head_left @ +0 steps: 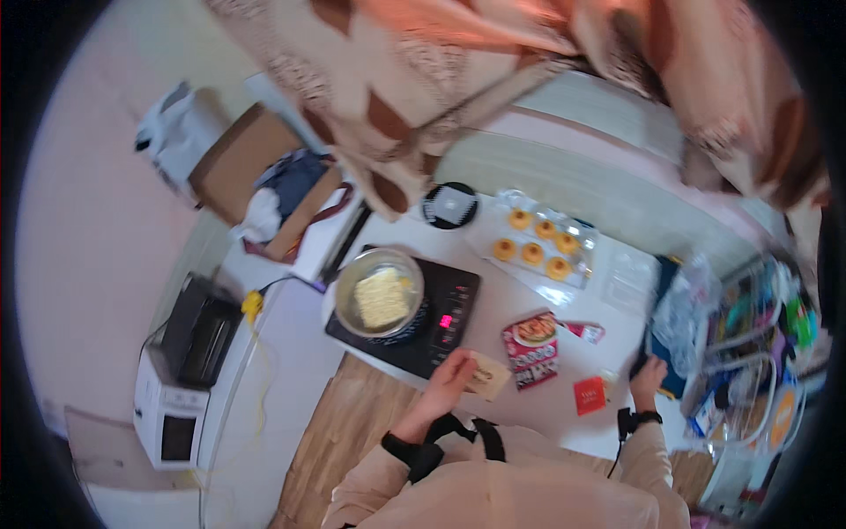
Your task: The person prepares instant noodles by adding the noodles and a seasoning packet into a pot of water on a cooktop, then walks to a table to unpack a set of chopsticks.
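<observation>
My left hand [448,383] is closed on a small tan seasoning packet [487,377], just in front of the black induction cooktop [458,295]. On the cooktop stands a metal pot [419,291] with a pale block of instant noodles [382,298] inside. At the table's right side my right hand [649,381] is beside a dark blue cloth-like item [671,377]; its fingers are too small and blurred to read. Between my hands lie a red and pink noodle package [534,357] and a small red packet [589,396].
A clear tray [577,280] of several egg tarts lies at the back, near a black round object [450,205]. Plastic bags [692,309] and a filled basket [745,379] crowd the right. Leftward are a cardboard box [233,167], a white microwave [172,423] and a yellow cord [254,304].
</observation>
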Demonstrator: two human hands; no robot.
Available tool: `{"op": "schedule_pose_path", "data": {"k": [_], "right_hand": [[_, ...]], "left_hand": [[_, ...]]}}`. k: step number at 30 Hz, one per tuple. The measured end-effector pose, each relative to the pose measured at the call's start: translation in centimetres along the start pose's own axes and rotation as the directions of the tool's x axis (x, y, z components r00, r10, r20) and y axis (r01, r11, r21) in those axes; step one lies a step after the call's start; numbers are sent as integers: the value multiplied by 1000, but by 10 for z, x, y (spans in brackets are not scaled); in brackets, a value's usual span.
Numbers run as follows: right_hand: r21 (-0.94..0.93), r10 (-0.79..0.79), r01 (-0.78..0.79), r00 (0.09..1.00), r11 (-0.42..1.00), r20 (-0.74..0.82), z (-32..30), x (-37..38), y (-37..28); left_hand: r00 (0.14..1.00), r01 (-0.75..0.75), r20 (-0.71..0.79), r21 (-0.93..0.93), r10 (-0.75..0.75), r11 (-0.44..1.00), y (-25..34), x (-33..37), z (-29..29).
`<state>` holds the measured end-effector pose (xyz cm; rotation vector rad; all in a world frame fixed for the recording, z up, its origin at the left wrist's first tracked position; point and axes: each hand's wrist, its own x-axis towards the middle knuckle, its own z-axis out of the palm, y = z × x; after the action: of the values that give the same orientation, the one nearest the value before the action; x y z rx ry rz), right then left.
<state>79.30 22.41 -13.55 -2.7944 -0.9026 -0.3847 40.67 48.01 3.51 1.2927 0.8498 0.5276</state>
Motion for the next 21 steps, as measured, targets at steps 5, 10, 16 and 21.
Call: {"op": "schedule_pose_path", "data": {"k": [5,10,16,21], "right_hand": [[104,356,-382,912,918,204,14,13,26],[32,242,-261,930,965,278,-15,11,34],[817,-27,-437,876,376,481,-121,-27,-62],[843,-546,-201,683,498,485,-230,-14,-236]], "left_hand": [[990,-46,125,-143,64,989,15,-6,-14],[995,-94,21,-169,99,981,8,-12,-36],[978,-206,22,-82,209,975,7,-3,-51],[971,-130,212,77,111,989,32,-3,-61]]}}
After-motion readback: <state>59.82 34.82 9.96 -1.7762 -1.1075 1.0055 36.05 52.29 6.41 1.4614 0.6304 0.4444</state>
